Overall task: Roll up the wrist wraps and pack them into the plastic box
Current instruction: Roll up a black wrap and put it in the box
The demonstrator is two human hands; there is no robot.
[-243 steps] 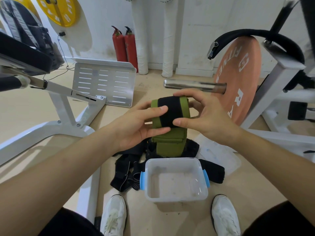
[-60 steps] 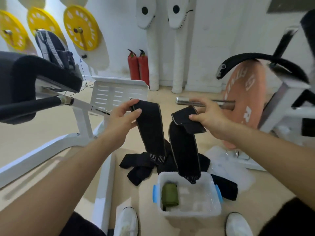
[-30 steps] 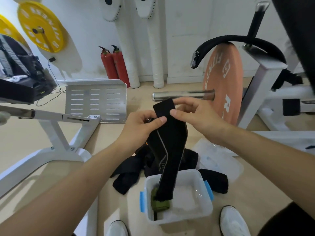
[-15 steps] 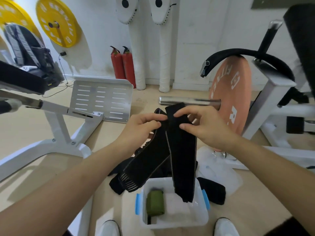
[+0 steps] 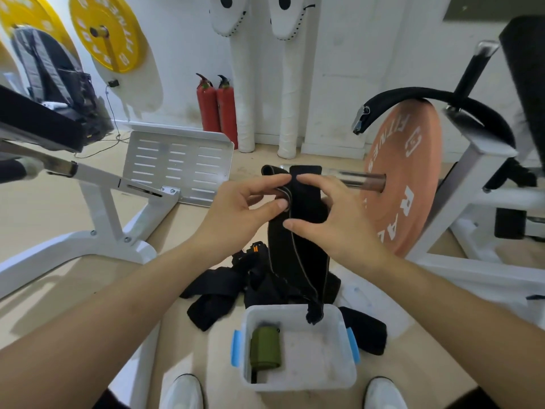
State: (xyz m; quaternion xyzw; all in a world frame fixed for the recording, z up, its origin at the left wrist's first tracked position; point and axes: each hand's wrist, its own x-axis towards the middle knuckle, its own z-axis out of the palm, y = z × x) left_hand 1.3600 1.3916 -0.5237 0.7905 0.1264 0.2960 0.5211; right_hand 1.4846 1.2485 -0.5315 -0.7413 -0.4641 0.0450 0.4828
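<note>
I hold a long black wrist wrap (image 5: 303, 246) doubled over, its two layers hanging side by side down to the box. My left hand (image 5: 236, 214) pinches its top left edge between thumb and fingers. My right hand (image 5: 333, 219) pinches the right layer just below the top. A clear plastic box (image 5: 333, 376) with blue clips stands on the floor between my feet. A rolled green wrist wrap (image 5: 264, 348) lies in its left side. More black wraps (image 5: 218, 293) lie heaped on the floor behind the box.
An orange weight plate (image 5: 404, 187) on a steel bar stands to the right, with a white machine frame (image 5: 472, 178) behind it. A white bench frame (image 5: 97, 219) and a slotted metal footplate (image 5: 177, 166) are on the left. The box's clear lid (image 5: 354, 290) lies behind it.
The wrap's two hanging layers, spread apart half a second ago, now hang together. My hands have closed in on its top. The green roll went into the box earlier.
</note>
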